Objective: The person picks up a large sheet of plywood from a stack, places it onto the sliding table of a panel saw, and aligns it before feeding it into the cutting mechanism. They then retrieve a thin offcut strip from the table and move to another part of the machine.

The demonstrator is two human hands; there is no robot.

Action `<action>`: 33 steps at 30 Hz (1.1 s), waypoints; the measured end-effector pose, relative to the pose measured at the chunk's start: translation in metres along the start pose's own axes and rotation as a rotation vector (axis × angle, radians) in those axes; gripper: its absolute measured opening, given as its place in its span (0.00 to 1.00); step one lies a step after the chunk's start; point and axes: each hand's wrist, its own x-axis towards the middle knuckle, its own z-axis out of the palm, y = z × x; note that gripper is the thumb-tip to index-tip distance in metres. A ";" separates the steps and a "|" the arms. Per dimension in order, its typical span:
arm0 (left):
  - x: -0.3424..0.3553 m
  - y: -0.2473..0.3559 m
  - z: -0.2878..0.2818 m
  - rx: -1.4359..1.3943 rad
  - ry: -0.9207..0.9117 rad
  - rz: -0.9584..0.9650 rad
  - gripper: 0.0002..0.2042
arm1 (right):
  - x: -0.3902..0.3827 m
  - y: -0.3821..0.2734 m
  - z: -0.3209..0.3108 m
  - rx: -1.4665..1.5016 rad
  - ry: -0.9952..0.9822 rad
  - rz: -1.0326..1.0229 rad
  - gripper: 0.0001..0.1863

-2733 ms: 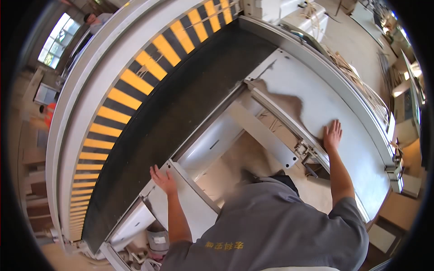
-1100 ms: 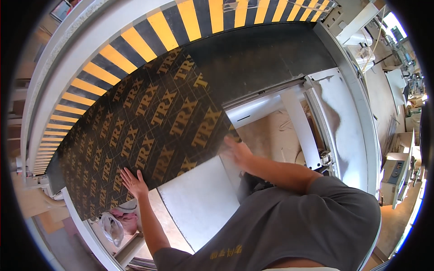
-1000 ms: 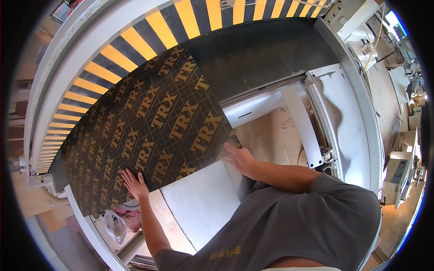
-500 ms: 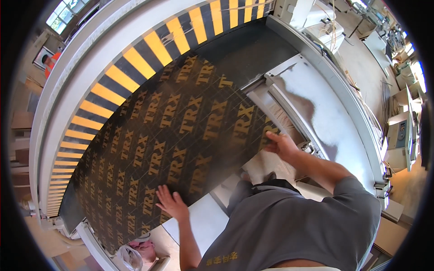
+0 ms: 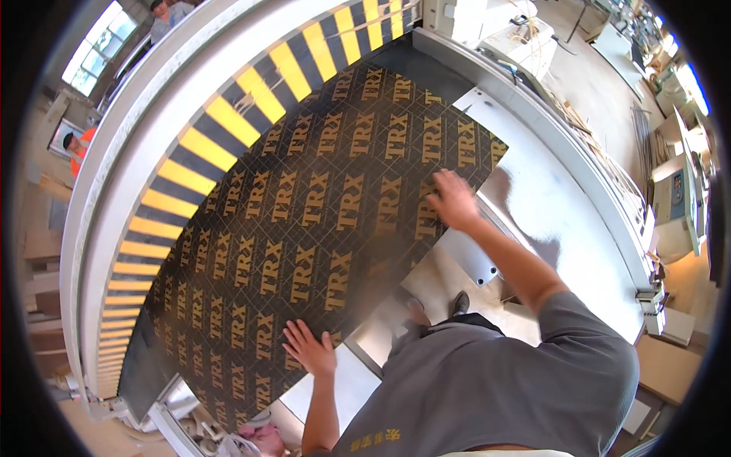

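Observation:
A large dark board [image 5: 285,228], printed all over with rows of yellow lettering, lies flat in front of me. Its far side runs up to a long machine beam [image 5: 199,156] with yellow and black stripes. My left hand [image 5: 311,350] rests on the board's near edge, palm down with fingers spread. Farther right, my right hand [image 5: 455,202] lies on the board near its right end, fingers stretched out. Neither hand is wrapped round anything. The board's right corner overlaps a pale metal table [image 5: 563,221].
A grey side rail [image 5: 548,122] borders the metal table. At lower left, a pink bag [image 5: 263,439] lies below the board. A control box [image 5: 676,194] stands far right. Beyond the beam are a person in orange [image 5: 79,154] and another in grey [image 5: 169,17].
The board has turned and shifted right, its right corner now over the metal table. My right hand has gone from gripping its edge to lying on top. My left hand stays flat on it.

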 end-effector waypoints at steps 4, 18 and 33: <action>-0.009 -0.011 -0.011 0.012 -0.070 0.137 0.42 | -0.022 -0.060 0.059 -0.261 0.094 0.108 0.45; -0.007 -0.016 -0.038 0.012 -0.127 0.405 0.48 | -0.033 -0.069 0.038 -0.275 0.047 0.184 0.43; 0.004 -0.013 -0.030 0.108 -0.038 0.438 0.46 | -0.038 -0.046 0.038 -0.220 0.181 0.099 0.39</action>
